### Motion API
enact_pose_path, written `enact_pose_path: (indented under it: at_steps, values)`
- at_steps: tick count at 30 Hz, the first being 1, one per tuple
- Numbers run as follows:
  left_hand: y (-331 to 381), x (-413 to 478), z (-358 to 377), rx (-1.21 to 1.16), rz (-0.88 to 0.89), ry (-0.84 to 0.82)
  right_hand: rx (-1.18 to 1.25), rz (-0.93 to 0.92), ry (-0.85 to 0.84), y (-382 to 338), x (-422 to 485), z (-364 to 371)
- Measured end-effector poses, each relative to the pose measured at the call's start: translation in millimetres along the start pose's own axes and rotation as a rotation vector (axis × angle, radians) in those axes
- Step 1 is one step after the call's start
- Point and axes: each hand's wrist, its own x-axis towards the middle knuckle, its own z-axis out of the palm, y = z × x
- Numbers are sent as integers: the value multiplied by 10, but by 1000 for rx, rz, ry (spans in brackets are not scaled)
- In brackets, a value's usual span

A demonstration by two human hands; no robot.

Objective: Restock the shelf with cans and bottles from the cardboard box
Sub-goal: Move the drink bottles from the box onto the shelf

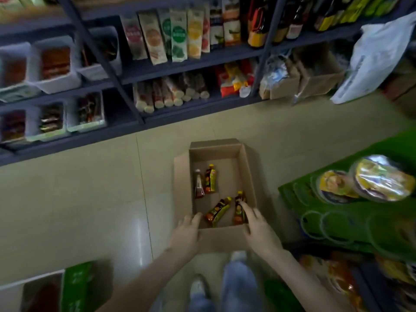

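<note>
Open box [222, 238] sits on the floor [90, 188], near the shelf [191, 61], flaps spread. Four bottles lie inside:
- red bottle [199, 184], far left
- yellow bottle [210, 179], just beside the red bottle
- tilted bottle [218, 211], near middle
- right bottle [238, 208], near right, by the box wall

Left hand [186, 233] is at the box's near left corner, fingers loosely extended over the near rim and gripping nothing. Right hand [258, 228] is at the near right corner, fingers stretched out, fingertips [244, 204] touching the right bottle, not closed round it. The shelf holds packets, bins and dark bottles. Green crate [337, 212] right of the box. White bag [378, 55] far right. Jeans legs [238, 282] below. Frame is blurry.
</note>
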Motion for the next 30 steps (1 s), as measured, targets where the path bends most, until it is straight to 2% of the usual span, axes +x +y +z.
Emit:
enact_pose_path:
  at_steps: [6,10,14,18,20,26,30]
  values:
    - [-179,1258,488,-130,-196,-37,-54,-23,-87,426,1318,332]
    - [-434,2442,1150,-210,-325,-85,-66,62,-151,900,2263,895]
    - [-729,3609,1960,-191,-362,-103,-23,105,-200,1451,3038,1651]
    - [-1067,4567,2673,-77,-401,-109,42,112,-218,2003,3559,2338]
    - [-1201,4892,2941,-24,-411,-58,70,113,-202,2233,3711,2592]
    - [-1310,5318,3412,-79,-524,134,146,174,-224,2615,3871,3015]
    - [-1328,5349,3465,-81,-522,135,187,193,-195,2626,3826,3012]
